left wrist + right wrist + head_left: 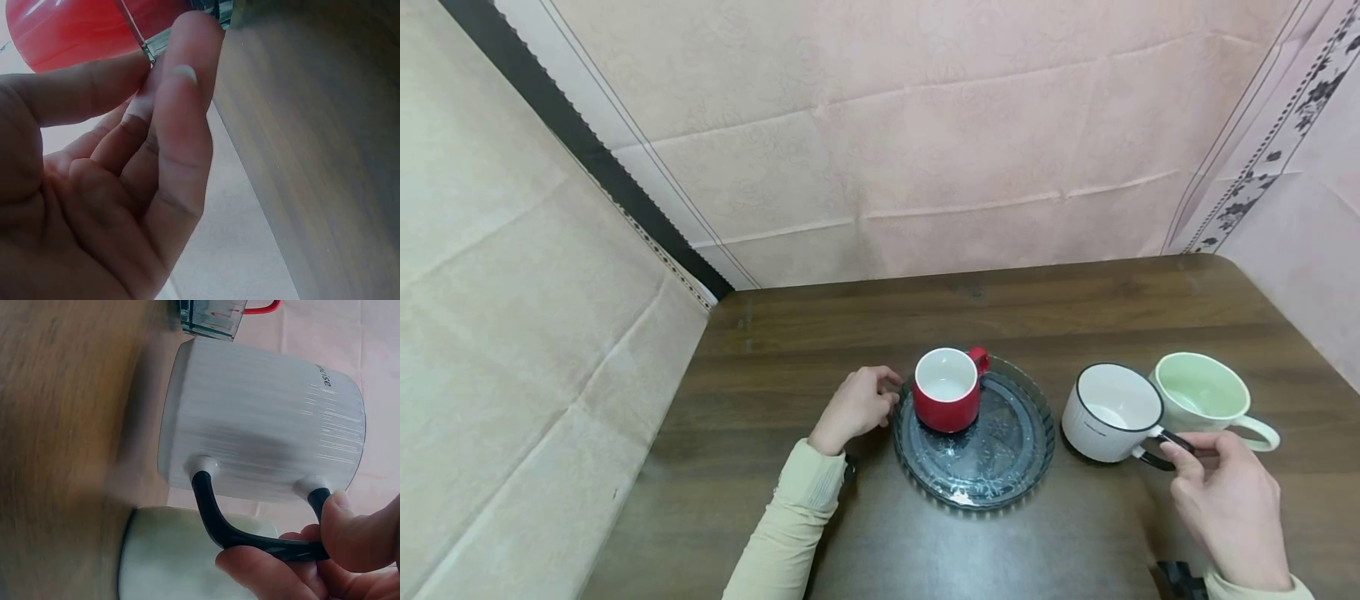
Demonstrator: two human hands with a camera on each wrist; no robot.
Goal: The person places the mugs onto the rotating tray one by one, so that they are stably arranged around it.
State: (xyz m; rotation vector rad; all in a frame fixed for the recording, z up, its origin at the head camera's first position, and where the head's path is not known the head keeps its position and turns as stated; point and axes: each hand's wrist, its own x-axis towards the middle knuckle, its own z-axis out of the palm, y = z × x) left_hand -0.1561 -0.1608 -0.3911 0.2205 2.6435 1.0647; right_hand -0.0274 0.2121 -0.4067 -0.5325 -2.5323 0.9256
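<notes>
The right hand (1232,500) grips the black handle of a white enamel-style mug (1101,429) with a dark rim. Thumb and fingers pinch that handle (228,534) in the right wrist view, and a shadow lies under the mug's base. A round clear glass dish (1011,450) with a ridged rim stands left of the mug. On its left part sits a red cup (946,412), white inside, its handle pointing away. The left hand (859,408) pinches the dish's left rim between thumb and fingers, close beside the red cup.
A pale green cup (1202,421) stands just behind and right of the white mug, its handle beside the right hand. All rest on a brown wooden table (820,317). Light patterned cloth (925,167) hangs at the table's back and sides.
</notes>
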